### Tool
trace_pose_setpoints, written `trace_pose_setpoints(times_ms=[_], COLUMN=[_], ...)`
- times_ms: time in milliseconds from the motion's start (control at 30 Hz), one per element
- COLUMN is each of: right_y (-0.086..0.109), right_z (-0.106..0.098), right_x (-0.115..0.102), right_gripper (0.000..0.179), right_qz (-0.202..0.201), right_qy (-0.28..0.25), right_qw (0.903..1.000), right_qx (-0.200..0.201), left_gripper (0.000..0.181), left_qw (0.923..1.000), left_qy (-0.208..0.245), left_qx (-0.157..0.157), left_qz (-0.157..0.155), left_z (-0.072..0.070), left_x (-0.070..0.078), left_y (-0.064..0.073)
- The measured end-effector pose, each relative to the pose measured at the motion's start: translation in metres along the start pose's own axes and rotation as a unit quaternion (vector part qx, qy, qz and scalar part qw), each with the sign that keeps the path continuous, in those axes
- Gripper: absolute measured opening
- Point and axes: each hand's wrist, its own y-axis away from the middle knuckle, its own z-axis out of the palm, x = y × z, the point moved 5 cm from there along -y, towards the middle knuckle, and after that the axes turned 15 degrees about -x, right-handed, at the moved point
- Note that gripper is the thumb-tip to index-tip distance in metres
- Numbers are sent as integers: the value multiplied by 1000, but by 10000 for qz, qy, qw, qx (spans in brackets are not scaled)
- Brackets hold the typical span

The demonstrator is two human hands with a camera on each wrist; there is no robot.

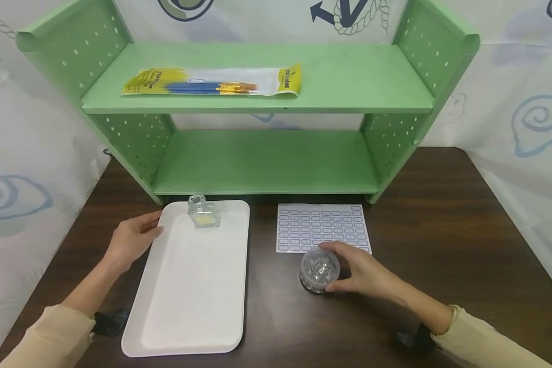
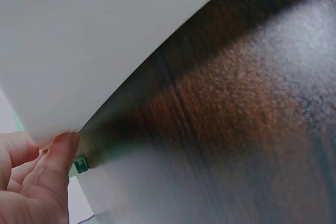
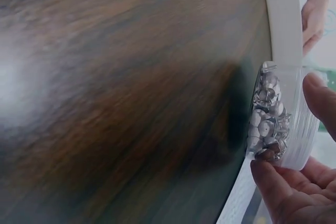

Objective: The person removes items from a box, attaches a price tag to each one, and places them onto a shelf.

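Note:
My right hand [image 1: 365, 271] grips a small round clear plastic jar [image 1: 319, 268] from its right side, thumb and fingers around it. Silver thumbtacks [image 3: 269, 116] fill part of the jar, which is close over the dark table in the right wrist view. At the white tray [image 1: 193, 296], my left hand [image 1: 131, 237] pinches the left rim near the far corner; the left wrist view has the thumb and fingertips right at that edge. A small square glass bottle [image 1: 204, 213] with a short neck lies at the tray's far end.
Just beyond the jar is a sheet of small blue-bordered labels [image 1: 322, 225]. A green two-level shelf [image 1: 257, 163] stands at the back of the wooden table [image 1: 464, 230]. On its upper level lies a yellow-ended pack of blue-handled paintbrushes [image 1: 211, 83].

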Motion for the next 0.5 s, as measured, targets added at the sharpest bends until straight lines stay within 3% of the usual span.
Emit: trace_pose_setpoints(times_ms=[267, 500], right_y=[3, 4], right_z=[-1, -3], right_x=[8, 10], right_gripper=[74, 74], right_qz=[-58, -49], right_qy=[-191, 30], right_qw=[9997, 9997], right_qx=[-157, -218], left_gripper=[48, 48], left_qw=[10000, 10000], left_qy=[6, -83], left_qx=[-1, 13], left_qz=[47, -2], left_z=[-1, 0], left_x=[-3, -5], left_y=[1, -2])
